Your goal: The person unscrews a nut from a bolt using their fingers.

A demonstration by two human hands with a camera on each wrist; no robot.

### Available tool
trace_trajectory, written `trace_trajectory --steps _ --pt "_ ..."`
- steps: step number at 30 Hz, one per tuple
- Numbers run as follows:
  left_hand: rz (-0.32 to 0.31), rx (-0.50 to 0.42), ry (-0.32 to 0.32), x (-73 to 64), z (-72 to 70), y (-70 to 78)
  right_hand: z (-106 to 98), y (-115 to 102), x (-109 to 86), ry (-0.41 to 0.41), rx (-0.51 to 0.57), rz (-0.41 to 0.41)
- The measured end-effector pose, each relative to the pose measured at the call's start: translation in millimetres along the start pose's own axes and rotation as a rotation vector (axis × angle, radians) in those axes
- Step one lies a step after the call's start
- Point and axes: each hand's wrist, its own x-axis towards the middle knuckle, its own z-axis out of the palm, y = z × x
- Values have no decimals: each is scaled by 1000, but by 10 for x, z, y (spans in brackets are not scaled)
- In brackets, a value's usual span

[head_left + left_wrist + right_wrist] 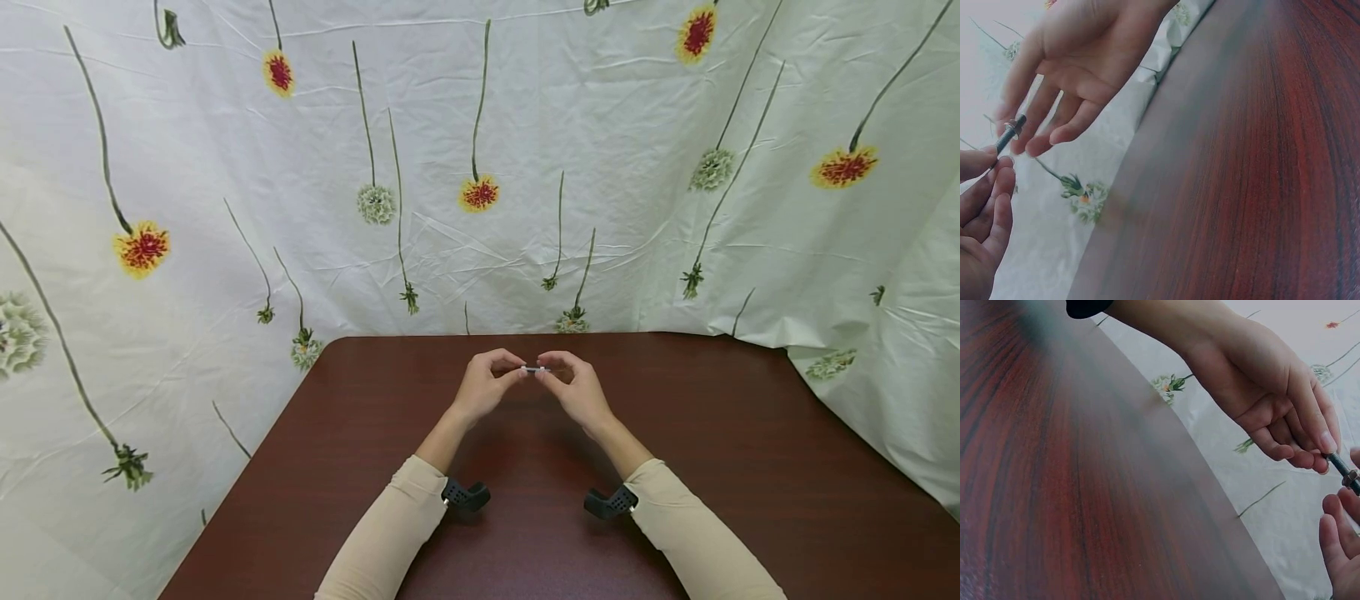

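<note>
A dark threaded bolt (1338,464) with a nut (1350,479) on it is held up between both hands, above the far part of the table. With thumb and fingertips, my left hand (480,387) pinches one end of the bolt; the left wrist view shows this left hand (982,231) at the lower left. From the other side, my right hand (581,392) has its thumb and index finger about the nut, its other fingers loosely bent. In the right wrist view the right hand (1342,544) is partly cut off, so its full contact with the nut is hidden.
Below the hands lies a dark red wood-grain table (360,467). A white curtain (525,125) printed with flowers hangs behind its far edge and along the sides. Both wrists carry black straps (467,496).
</note>
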Motion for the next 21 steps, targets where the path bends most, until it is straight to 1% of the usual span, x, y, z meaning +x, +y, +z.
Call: trace_trajectory --steps 2,5,9,12,16,21 --pt "0 -5 6 -2 2 -6 4 -23 -7 -5 15 3" --pt "0 -10 4 -7 0 -3 4 -158 -54 -10 30 -14" --pt "-2 -11 -1 -17 -5 7 -5 -348 -121 -12 -13 -45" --pt "-5 -11 -1 -23 -8 7 -12 -389 -139 -28 -26 -27" --pt "-9 -8 -3 -25 -11 8 -15 -350 -127 -48 -24 11" --pt "-4 -14 -11 -20 -14 19 -11 -114 -39 -48 -20 -6"
